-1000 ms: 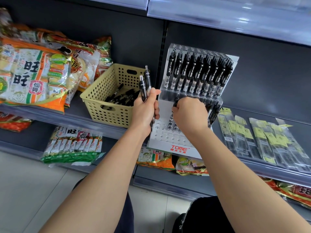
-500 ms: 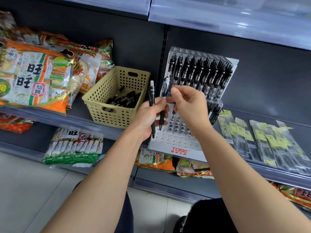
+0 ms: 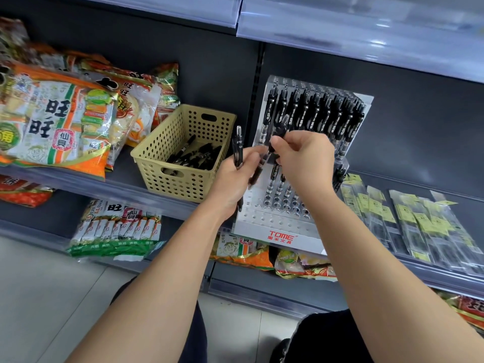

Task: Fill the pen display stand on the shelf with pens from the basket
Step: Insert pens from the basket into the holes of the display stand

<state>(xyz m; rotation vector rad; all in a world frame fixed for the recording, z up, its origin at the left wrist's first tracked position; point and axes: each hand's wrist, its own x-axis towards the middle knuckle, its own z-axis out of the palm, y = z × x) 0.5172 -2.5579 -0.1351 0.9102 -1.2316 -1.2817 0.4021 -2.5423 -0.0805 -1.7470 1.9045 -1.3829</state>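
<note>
Though the back rows of the stand [image 3: 272, 221] are filled, its front holes are empty; left hand [image 3: 233, 179] grasps one pen [image 3: 238, 146], right hand [image 3: 306, 161] pinches another.

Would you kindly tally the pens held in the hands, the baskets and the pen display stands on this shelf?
Pens held: 2, the upright pen in the left hand, the slanted pen pinched by the right hand
Basket: 1
Pen display stand: 1
Total: 4

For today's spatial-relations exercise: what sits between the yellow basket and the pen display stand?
In the head view, the left hand, gripping black pens, comes between the basket and the stand.
</note>
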